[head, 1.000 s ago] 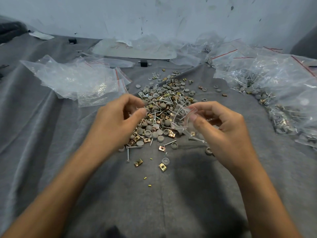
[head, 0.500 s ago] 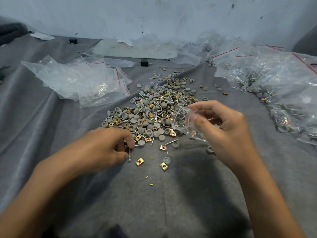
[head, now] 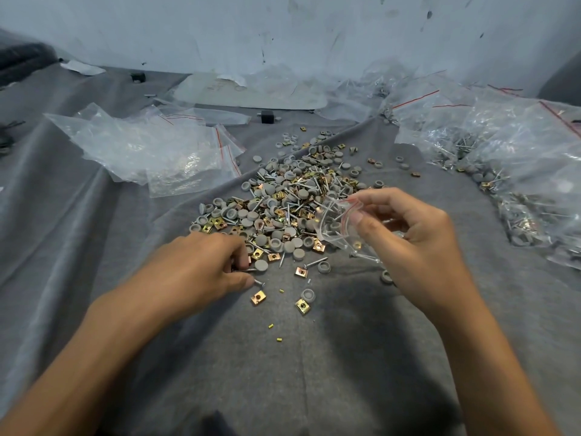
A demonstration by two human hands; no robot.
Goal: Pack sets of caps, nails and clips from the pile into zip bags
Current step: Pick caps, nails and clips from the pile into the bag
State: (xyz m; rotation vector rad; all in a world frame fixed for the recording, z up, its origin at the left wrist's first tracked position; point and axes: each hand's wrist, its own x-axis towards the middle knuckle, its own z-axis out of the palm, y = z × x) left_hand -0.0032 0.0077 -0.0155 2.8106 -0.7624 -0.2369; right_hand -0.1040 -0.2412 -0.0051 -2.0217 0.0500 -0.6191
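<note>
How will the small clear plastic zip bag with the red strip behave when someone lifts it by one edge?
The small clear plastic zip bag is probably floppy: it crumples and bends where the right hand pinches it. It looks thin and very light, so any parts inside would likely make it sag. Its glossy film may be slippery.

Grey cloth cover (head: 283, 372), lower frame: matt, faintly fuzzy.
Round grey plastic caps (head: 261, 265), centre: matt, smooth.
Square brass-toned metal clips (head: 258, 298): shiny.
Slim silver metal nails (head: 316, 262): bright (shanks look threaded).
Small clear plastic zip bag (head: 333, 225), centre right: glossy, crinkled.
Pale painted wall (head: 314, 33), top: scuffed.
</note>
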